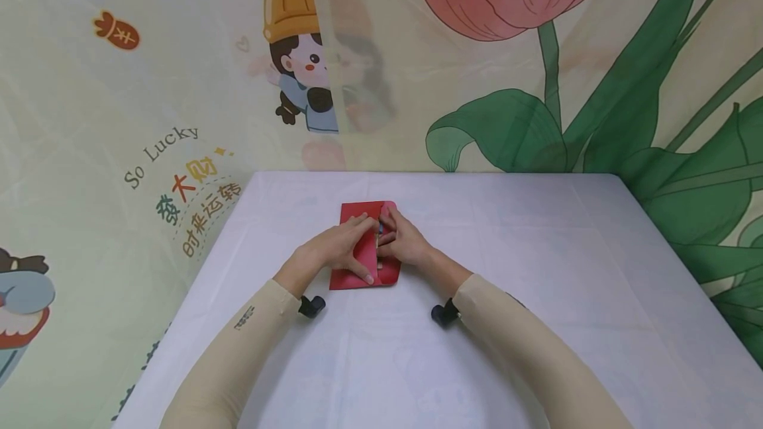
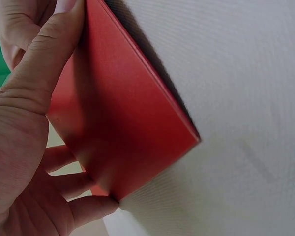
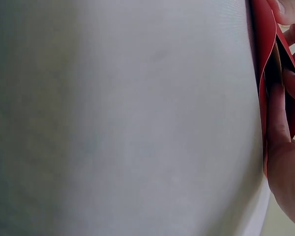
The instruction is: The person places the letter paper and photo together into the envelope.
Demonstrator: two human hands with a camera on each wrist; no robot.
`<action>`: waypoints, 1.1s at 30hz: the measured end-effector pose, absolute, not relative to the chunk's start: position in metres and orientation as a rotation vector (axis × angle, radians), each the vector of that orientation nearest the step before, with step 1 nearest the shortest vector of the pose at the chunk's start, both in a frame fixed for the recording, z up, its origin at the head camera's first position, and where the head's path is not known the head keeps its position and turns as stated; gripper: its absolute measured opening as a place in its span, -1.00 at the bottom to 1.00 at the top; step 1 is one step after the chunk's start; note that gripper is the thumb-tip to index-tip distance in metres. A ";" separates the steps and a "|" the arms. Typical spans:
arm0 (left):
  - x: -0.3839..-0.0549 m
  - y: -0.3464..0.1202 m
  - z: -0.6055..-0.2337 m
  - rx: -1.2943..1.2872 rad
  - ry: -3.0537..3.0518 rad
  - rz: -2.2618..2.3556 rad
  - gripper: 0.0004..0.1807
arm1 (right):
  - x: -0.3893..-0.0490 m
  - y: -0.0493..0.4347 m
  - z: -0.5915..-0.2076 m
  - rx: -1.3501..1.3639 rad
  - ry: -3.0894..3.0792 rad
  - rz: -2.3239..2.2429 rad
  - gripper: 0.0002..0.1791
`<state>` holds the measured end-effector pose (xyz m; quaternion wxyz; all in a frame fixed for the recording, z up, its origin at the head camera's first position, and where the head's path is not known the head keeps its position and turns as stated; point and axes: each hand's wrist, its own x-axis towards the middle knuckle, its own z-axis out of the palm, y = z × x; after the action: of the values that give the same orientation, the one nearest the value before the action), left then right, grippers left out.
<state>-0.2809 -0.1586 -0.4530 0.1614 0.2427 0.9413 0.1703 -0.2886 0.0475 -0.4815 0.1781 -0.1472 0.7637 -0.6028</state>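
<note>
A red envelope (image 1: 354, 278) lies on the table with its flap side toward the right, its mouth spread apart. My left hand (image 1: 348, 243) holds it across the body, thumb near the close edge and fingers toward the far edge. In the left wrist view, the fingertips bend round the edge of the red envelope (image 2: 123, 123). My right hand (image 1: 408, 237) is at the mouth, its thumb inside the parted layers of the envelope (image 3: 265, 29) in the right wrist view. Between the layers shows a thin brownish edge (image 3: 278, 58); I cannot tell what it is.
A white cloth covers the table (image 1: 536, 270). Behind it hangs a printed curtain (image 1: 381, 144) with a large tulip and a cartoon figure. Small black wrist cameras sit below the left cuff (image 1: 312, 306) and right cuff (image 1: 444, 314).
</note>
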 end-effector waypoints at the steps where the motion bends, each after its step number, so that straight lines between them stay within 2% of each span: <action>1: -0.281 -0.158 -0.453 0.691 2.688 0.483 0.18 | -0.289 0.047 -0.482 -0.420 2.158 -1.703 0.24; 25: -0.282 -0.159 -0.457 0.707 2.695 0.481 0.20 | -0.291 0.043 -0.484 -0.403 2.217 -1.644 0.18; 33: -0.282 -0.157 -0.457 0.691 2.702 0.431 0.22 | -0.293 0.047 -0.485 -0.390 2.206 -1.646 0.06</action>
<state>-0.2819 -0.1572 -0.4569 0.1592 0.2416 0.9452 0.1509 -0.2931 0.0470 -0.4845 0.1800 -0.1381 0.7806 -0.5824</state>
